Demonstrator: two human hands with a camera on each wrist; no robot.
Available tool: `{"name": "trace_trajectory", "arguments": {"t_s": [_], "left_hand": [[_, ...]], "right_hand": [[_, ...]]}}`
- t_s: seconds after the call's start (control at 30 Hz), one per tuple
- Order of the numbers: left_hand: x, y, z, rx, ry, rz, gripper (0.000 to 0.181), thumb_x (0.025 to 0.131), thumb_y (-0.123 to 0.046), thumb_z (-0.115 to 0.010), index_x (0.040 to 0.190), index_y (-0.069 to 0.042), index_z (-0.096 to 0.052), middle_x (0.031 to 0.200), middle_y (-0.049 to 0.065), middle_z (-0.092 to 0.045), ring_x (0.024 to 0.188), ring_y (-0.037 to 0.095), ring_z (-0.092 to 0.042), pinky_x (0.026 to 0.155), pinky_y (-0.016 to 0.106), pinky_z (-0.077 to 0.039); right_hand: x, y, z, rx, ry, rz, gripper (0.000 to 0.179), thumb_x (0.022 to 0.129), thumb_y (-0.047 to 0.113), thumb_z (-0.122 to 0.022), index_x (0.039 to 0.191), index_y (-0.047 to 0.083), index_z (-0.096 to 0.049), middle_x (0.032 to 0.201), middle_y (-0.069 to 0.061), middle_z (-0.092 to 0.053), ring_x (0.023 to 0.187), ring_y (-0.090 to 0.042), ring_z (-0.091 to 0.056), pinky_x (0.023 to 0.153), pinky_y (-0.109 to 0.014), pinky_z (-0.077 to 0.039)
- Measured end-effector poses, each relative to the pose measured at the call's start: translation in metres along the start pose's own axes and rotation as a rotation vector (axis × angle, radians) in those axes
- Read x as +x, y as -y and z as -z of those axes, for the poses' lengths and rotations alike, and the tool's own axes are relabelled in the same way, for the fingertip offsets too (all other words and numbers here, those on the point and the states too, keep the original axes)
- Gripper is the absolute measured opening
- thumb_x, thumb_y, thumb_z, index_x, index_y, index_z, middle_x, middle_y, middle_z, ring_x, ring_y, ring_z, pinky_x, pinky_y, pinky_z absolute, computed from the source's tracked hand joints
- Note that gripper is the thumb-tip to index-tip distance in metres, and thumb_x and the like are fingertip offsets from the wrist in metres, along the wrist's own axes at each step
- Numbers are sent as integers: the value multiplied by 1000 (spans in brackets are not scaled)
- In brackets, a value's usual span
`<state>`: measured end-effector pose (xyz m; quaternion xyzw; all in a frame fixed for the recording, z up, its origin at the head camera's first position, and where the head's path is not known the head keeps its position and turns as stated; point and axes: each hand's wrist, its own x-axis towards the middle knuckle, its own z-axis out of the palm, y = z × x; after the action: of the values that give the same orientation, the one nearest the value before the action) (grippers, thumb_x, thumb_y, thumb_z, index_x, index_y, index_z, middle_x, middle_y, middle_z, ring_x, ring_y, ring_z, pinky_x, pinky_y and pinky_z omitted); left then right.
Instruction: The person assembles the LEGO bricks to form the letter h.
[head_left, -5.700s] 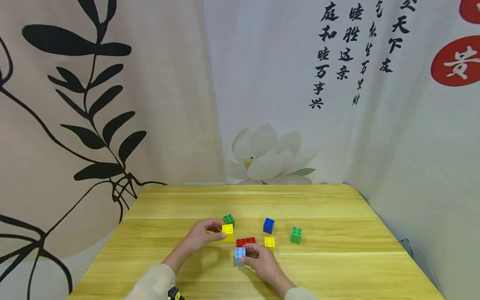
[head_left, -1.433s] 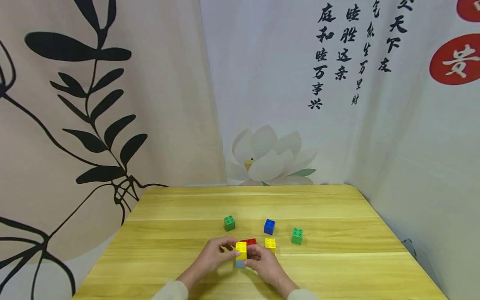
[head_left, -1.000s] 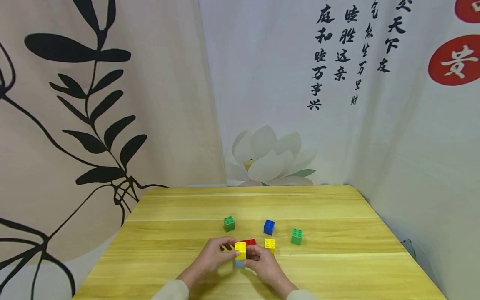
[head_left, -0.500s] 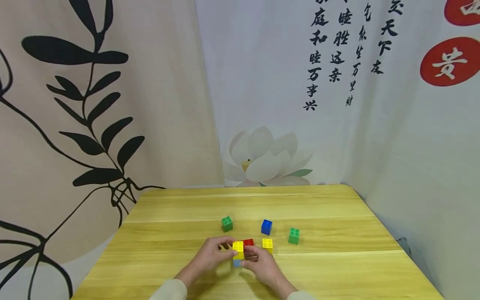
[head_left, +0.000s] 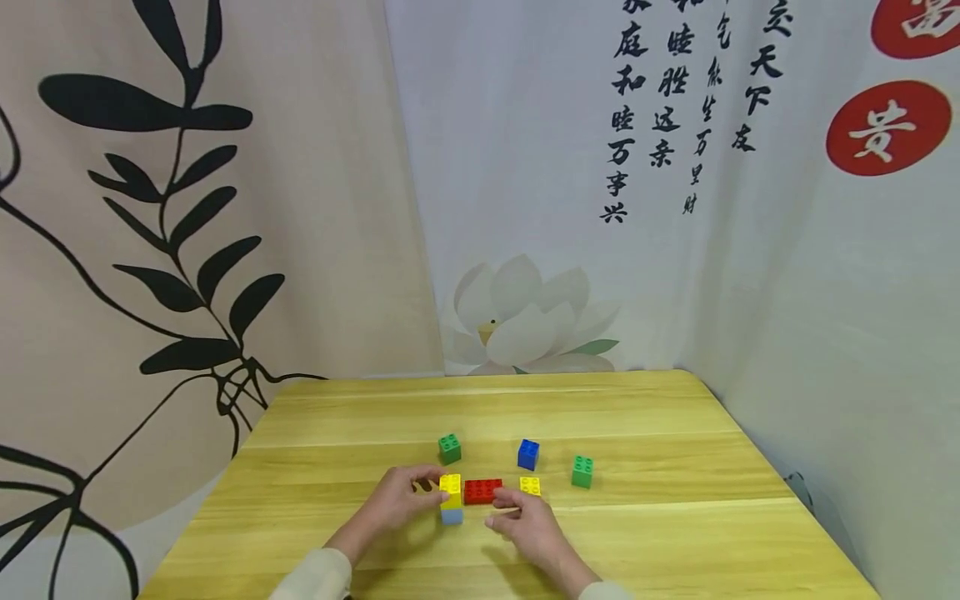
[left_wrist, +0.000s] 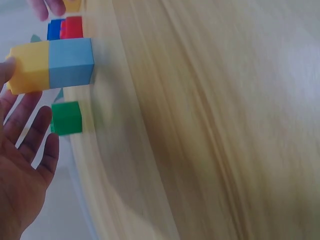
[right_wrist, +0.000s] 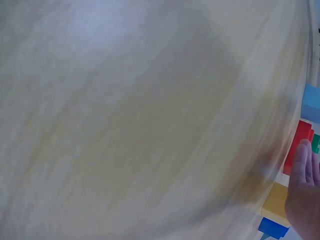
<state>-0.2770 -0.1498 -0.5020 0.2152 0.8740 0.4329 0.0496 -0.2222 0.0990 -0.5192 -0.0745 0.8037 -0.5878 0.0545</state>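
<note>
My left hand (head_left: 399, 502) pinches a yellow toy building brick (head_left: 450, 490) between thumb and fingers. Joined beneath it is a light blue brick (head_left: 452, 517); the left wrist view shows the yellow one (left_wrist: 30, 66) and the light blue one (left_wrist: 71, 62) flush end to end. Whether this stack touches the table is hard to tell. To its right lies a longer red brick (head_left: 482, 492). My right hand (head_left: 534, 532) hovers by the red brick's right end, thumb and fingers apart, holding nothing. In the right wrist view that hand (right_wrist: 303, 192) partly covers the red brick (right_wrist: 298, 147).
Behind the right fingers sits a second yellow brick (head_left: 530, 485), partly hidden. Farther back on the wooden table (head_left: 675, 533) are a green brick (head_left: 450, 448), a blue brick (head_left: 528, 454) and another green brick (head_left: 582, 472). Printed curtains (head_left: 337, 208) hang beyond the table's far edge.
The left hand brought the yellow brick onto the light blue one, which the right hand held. The right hand has since let go, and the left has carried the stack left, uncovering the red brick.
</note>
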Motion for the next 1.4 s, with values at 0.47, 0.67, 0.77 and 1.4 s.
{"name": "trace_trajectory", "arguments": {"t_s": [0.47,0.67,0.77,1.4], "left_hand": [[-4,11,21,61,-30,15,32,89,-32,-75,116,-16,-71,102,-4,-66,97,20,-59,85,43,-47],[-6,9,25,49,-23,12,38,88,-31,-75,119,-10,-68,106,0,-67,102,27,-60,90,51,-48],[-6,9,26,38,-15,1,43,88,-30,-76,121,-5,-66,109,4,-67,103,31,-59,91,55,-47],[10,-23,38,11,-135,15,39,94,-32,-70,128,-15,-65,123,2,-66,113,26,-57,94,44,-46]], "right_hand": [[5,10,15,-37,-34,16,48,91,18,-74,130,-5,-59,118,-16,-65,103,-27,-63,86,-40,-54],[7,12,23,-46,-49,11,52,91,23,-73,133,-4,-57,121,-18,-64,103,-27,-63,83,-37,-55],[6,14,28,-51,-54,14,52,92,24,-73,134,-3,-57,122,-18,-63,104,-28,-63,83,-38,-55],[8,23,67,-42,-172,14,48,96,21,-68,134,-5,-55,124,-19,-62,109,-31,-62,87,-39,-54]]}}
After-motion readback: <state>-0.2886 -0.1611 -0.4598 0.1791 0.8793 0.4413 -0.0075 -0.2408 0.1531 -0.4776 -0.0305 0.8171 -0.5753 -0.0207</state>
